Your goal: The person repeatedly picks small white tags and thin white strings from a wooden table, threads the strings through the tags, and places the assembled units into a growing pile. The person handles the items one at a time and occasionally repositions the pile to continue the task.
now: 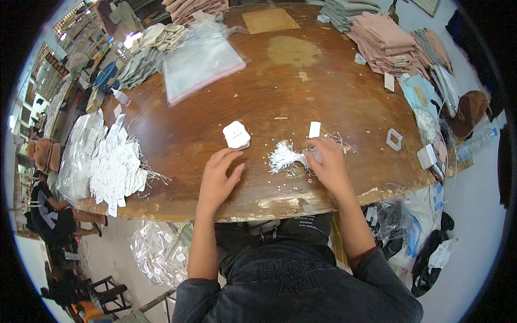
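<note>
On the wooden table, a small stack of white square tags with rounded corners [236, 134] lies just beyond my left hand [219, 171]. That hand is open, thumb apart from the fingers, with nothing held. A bundle of white tag strings [284, 157] fans out to the left of my right hand [327, 162]. The right thumb and fingers curve around the bundle's gathered end, which they partly hide. Beyond the right fingers lies a white rectangular card [315, 129]. Some loose strings [340, 142] spread beside this hand.
A heap of stringed white tags [116, 164] covers the table's left side. Clear plastic bags [202, 70] lie farther back. Folded pink garments [385, 43] are stacked at the far right. A white frame-shaped piece [394, 139] and a plastic bottle [476, 144] are right.
</note>
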Motion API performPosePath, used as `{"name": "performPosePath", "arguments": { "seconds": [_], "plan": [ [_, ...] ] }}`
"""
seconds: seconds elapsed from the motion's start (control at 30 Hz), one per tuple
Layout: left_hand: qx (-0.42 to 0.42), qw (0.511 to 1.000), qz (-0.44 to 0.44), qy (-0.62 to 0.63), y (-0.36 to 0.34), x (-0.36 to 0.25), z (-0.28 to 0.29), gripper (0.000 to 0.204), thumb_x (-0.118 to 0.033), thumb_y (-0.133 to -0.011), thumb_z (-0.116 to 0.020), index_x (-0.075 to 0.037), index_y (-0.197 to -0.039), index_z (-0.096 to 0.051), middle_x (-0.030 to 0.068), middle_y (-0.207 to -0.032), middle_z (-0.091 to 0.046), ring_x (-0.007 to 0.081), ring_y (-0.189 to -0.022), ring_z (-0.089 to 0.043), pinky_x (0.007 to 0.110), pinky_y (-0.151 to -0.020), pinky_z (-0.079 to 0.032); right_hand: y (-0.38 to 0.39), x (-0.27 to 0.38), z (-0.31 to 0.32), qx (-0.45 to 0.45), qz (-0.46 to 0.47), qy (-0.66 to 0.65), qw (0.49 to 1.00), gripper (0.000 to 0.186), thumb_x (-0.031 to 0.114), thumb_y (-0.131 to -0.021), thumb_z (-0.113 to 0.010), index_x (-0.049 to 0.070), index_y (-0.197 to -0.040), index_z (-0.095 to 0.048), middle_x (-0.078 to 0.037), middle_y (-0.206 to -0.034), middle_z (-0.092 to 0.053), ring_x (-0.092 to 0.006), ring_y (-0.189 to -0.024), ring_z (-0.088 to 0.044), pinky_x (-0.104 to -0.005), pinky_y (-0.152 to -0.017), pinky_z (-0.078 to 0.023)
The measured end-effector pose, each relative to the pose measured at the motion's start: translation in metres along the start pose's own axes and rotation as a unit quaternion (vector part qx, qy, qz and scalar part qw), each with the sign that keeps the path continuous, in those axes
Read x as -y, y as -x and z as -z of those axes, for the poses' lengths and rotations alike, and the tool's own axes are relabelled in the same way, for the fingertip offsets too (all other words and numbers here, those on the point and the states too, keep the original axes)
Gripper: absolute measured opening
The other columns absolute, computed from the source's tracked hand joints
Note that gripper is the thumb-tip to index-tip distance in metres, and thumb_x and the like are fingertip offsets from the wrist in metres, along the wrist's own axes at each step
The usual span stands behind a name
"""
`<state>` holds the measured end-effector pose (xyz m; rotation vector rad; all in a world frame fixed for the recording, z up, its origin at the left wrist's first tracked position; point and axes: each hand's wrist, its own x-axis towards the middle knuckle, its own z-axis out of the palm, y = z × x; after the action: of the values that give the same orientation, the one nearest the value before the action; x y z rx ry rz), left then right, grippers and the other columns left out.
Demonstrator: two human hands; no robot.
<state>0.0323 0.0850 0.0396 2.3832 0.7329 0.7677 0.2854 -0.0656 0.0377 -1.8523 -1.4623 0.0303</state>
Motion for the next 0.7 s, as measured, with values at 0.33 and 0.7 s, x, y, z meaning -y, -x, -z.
{"name": "performPosePath", "arguments": {
  "seconds": [0.33, 0.7],
  "plan": [
    [-0.125, 0.991, 0.044, -0.03, 0.03, 0.034, -0.004, 0.019, -0.013, -0.086, -0.065, -0.002, -0.102, -0.065, 0.0138, -0.108, -0.062, 0.0334, -0.103, -0.058, 0.041, -0.091, -0.045, -0.078, 0.065, -0.066, 0.191, 0.175, 0.009, 0.966, 0.058, 0.015, -0.075, -0.074, 0.008, -0.129, -0.052, -0.014, -0.137, -0.047, -0.0344, -0.124, -0.046, -0.0453, -0.099, -0.042],
    [-0.111, 0.994, 0.025, -0.005, 0.028, 0.036, 0.002, 0.017, -0.013, -0.085, -0.066, -0.005, -0.1, -0.065, 0.011, -0.104, -0.064, 0.0313, -0.1, -0.06, 0.04, -0.089, -0.044, -0.139, 0.077, -0.107, 0.379, 0.164, 0.1, 0.905, 0.082, 0.014, -0.061, -0.084, 0.016, -0.135, -0.049, -0.008, -0.133, -0.053, -0.0327, -0.119, -0.052, -0.0445, -0.097, -0.047]
  ]
}}
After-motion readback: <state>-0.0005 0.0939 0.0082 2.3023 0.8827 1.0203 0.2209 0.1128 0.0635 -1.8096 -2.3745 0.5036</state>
